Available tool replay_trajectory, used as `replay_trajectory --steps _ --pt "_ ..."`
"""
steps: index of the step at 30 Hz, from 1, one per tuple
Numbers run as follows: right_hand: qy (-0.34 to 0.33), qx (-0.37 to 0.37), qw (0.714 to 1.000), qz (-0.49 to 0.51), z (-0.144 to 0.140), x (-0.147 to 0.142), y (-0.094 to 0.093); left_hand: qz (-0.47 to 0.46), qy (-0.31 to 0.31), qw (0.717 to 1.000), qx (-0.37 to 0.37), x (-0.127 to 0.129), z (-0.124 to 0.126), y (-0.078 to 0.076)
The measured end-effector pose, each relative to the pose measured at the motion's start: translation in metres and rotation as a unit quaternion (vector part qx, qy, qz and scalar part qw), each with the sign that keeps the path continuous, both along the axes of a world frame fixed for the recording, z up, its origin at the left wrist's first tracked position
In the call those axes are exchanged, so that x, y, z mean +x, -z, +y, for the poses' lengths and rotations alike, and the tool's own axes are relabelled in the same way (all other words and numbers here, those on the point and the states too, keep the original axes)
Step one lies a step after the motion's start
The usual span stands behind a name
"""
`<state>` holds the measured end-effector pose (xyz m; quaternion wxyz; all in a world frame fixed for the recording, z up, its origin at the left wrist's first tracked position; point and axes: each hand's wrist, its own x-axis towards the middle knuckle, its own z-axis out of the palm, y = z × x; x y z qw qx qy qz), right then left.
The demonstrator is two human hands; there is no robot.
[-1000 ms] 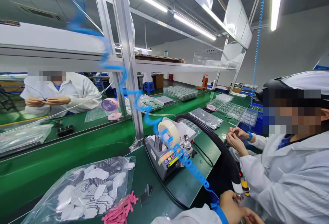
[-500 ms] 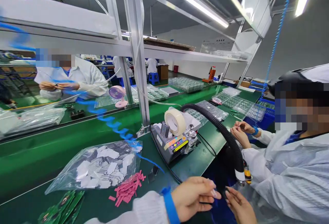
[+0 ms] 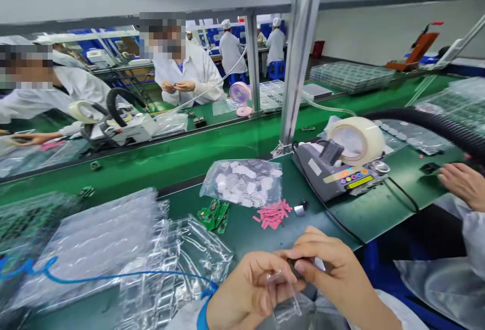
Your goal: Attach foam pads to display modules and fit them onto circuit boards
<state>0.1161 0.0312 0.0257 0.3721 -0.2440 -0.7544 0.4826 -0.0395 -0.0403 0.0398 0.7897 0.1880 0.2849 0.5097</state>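
Pinching a small dark part (image 3: 303,265) and a strip of clear film (image 3: 282,294) between them, both hands work low over the table's near edge. The left hand (image 3: 242,292) curls its fingers on the film; the right hand (image 3: 333,274) grips the part with thumb and forefinger. The film looks limp and could fold or stick to itself. A loose grip might drop the part off the table (image 3: 242,229), beyond the pink strips (image 3: 273,214) and bag (image 3: 244,182).
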Motion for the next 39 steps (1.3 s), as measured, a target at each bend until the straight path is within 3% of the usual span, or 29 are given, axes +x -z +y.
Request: replay_trajectory --steps 4,6,11,15,27,35,39 --pt "-0.017 -0.027 0.999 0.003 -0.004 -0.026 0.0 -0.006 -0.007 1.0 -0.01 -0.025 -0.008 0.007" --pt "0.005 -0.014 1.0 -0.004 -0.007 -0.032 0.0 -0.001 -0.008 1.0 -0.002 -0.033 -0.008 0.008" --pt "0.139 0.136 0.98 -0.043 -0.016 -0.037 0.0 0.049 -0.016 0.997 0.065 -0.042 -0.009 0.007" --pt "0.159 0.207 0.963 -0.071 -0.019 -0.037 -0.003 0.079 -0.034 0.99 0.111 -0.04 -0.009 0.008" --pt "0.14 0.177 0.973 -0.056 -0.018 -0.037 0.004 0.129 -0.027 0.977 0.168 -0.034 -0.006 0.01" --pt "0.164 0.187 0.965 -0.079 -0.021 -0.035 0.013 0.153 0.009 0.98 0.125 -0.033 -0.001 0.016" --pt "0.151 0.155 0.969 -0.116 -0.028 -0.026 0.009 0.098 0.002 0.994 0.053 -0.03 0.004 0.018"
